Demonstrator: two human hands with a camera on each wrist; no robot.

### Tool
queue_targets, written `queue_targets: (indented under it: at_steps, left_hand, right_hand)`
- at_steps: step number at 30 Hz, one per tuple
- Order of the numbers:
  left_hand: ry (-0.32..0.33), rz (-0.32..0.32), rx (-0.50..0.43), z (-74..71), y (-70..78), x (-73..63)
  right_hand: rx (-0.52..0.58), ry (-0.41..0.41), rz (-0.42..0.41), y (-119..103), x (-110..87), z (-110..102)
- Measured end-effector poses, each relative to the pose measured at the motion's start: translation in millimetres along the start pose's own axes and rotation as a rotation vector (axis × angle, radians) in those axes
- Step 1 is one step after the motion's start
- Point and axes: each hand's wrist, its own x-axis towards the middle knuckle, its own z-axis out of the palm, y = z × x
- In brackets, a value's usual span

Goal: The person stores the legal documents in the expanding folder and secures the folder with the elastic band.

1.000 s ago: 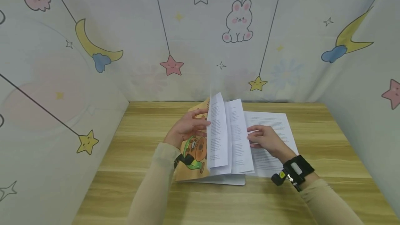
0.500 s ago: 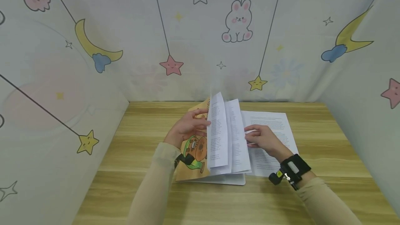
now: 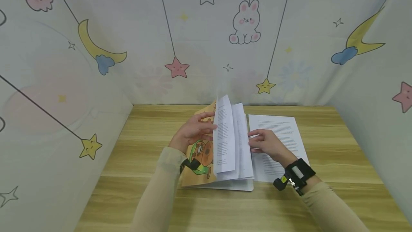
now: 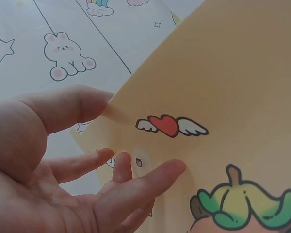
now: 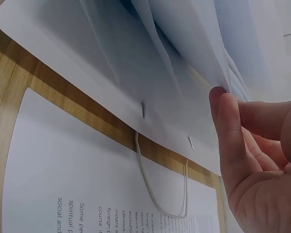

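Note:
A folder with an orange cartoon cover stands partly open on the table, printed sheets fanned up inside it. My left hand is at the outside of this cover. In the left wrist view its fingers lie extended against the cover, near a red winged heart. My right hand pinches the edge of the printed sheets between thumb and fingertips, as the right wrist view also shows. A thin pale loop runs out from the folder's edge over a printed sheet below.
Right of the folder, a printed sheet lies flat on the wood-grain table, partly covered by my right hand. Pale cloth walls with cartoon drawings close in the table's back and sides.
My right hand has moved left with the pinched sheets, bringing them nearer the cover. More of the flat sheet on the right shows. My left hand keeps its place.

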Motion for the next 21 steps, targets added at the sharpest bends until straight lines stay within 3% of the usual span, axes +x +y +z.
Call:
queue_targets:
  at_steps: [21]
  left_hand:
    - [0.004, 0.001, 0.003, 0.3, 0.0, 0.0]
  right_hand:
    - [-0.001, -0.007, 0.016, 0, 6.3, 12]
